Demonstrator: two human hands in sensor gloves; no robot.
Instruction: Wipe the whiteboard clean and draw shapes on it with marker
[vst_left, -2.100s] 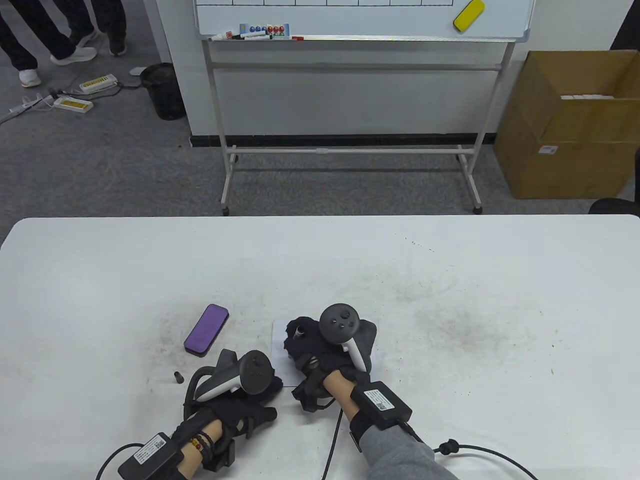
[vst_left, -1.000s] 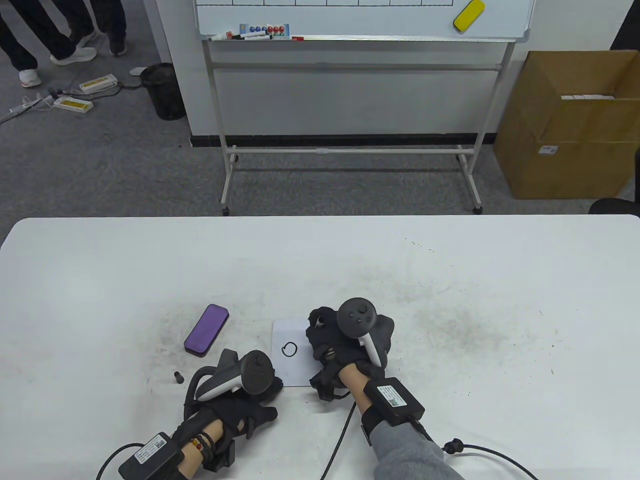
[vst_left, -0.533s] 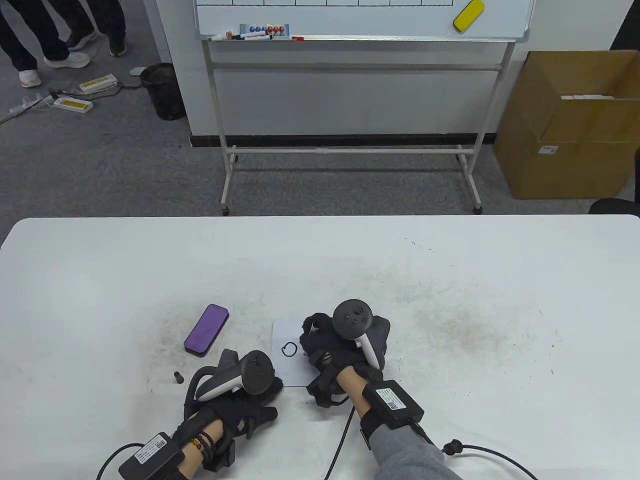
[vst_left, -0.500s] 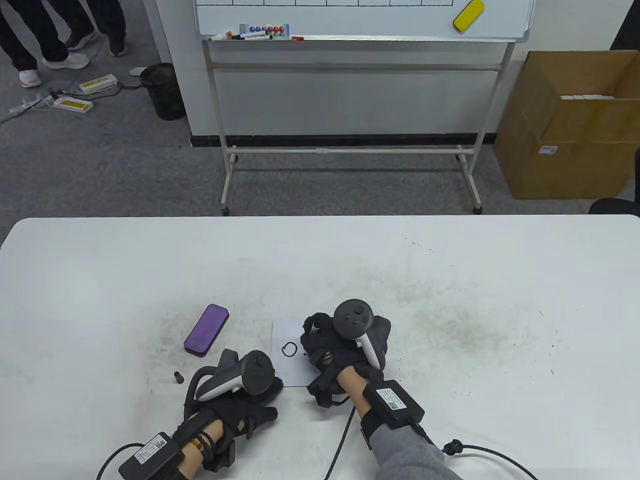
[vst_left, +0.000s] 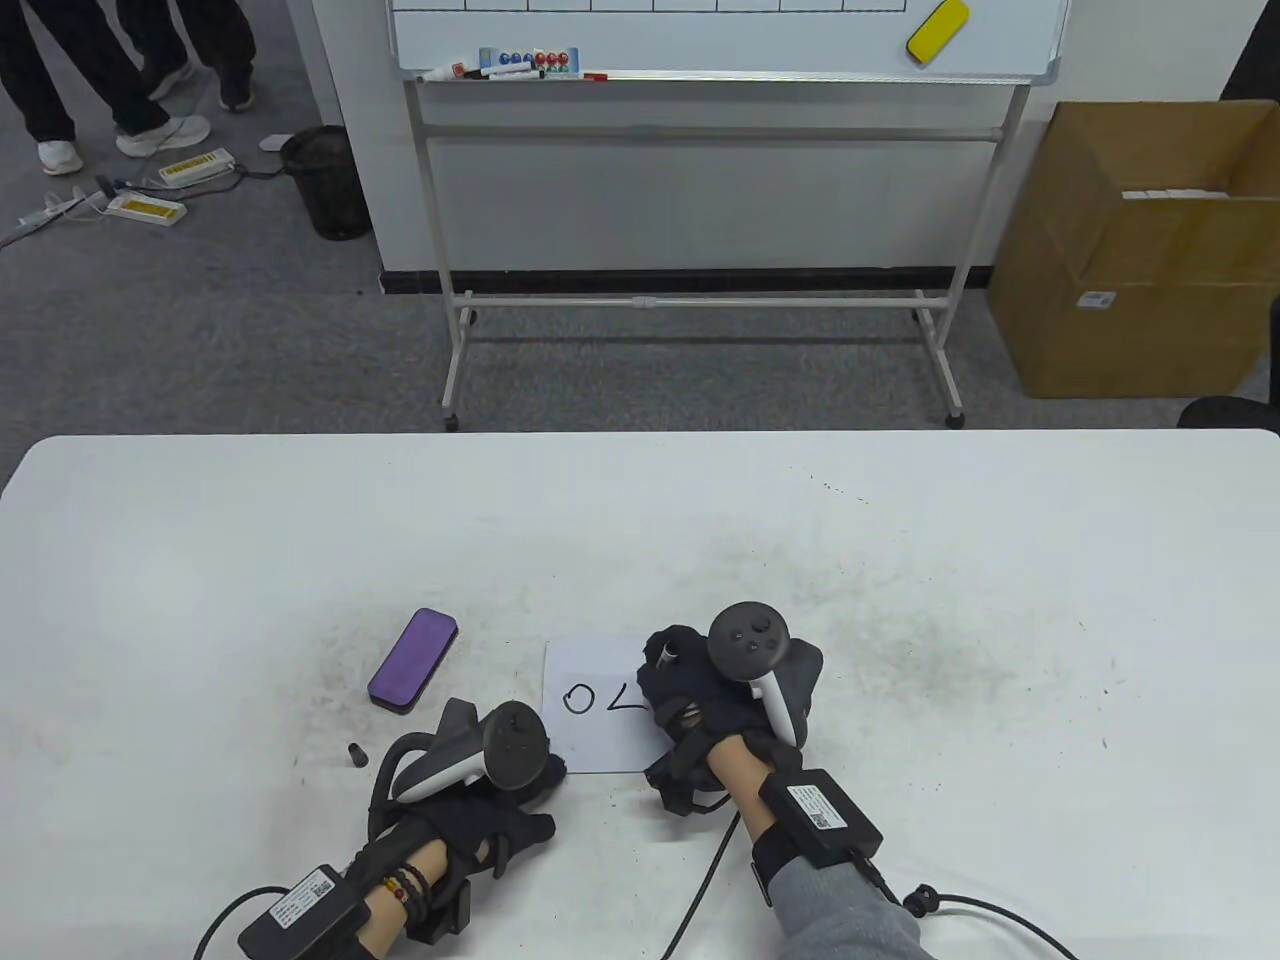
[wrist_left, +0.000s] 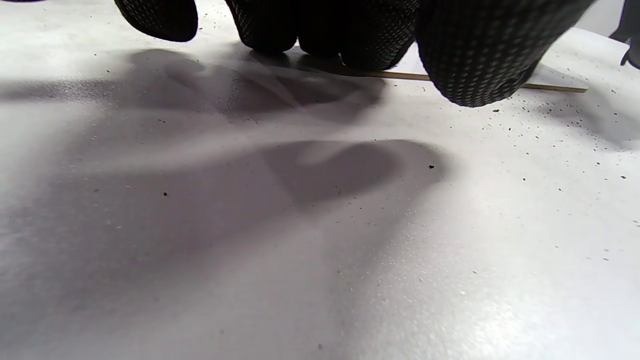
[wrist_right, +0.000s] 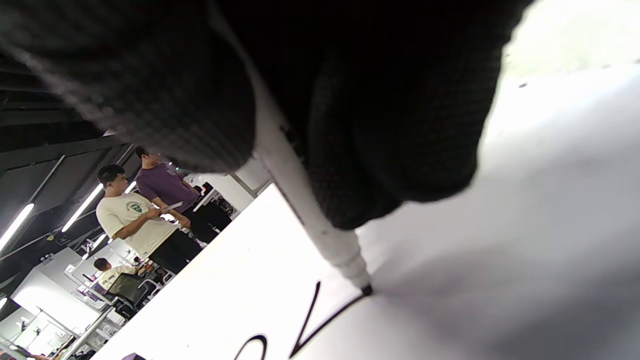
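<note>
Since a second ago the right hand (vst_left: 715, 700) has shifted toward 3 o'clock, leaving an angled stroke beside the drawn circle on the small flat white whiteboard (vst_left: 590, 745), which lies at the tabletop's (vst_left: 900, 540) 6 o'clock edge. The left hand (vst_left: 490, 810), fingers straight, presses its near corner; a purple oblong eraser (vst_left: 413, 673) lies at 10 o'clock. In the left wrist view, fingertips (wrist_left: 475, 60) touch the thin board; likely light and slippery, so it wants pinning. In the right wrist view, fingers (wrist_right: 390, 165) pinch the slim white marker (wrist_right: 310, 210) low on its barrel, tip touching.
</note>
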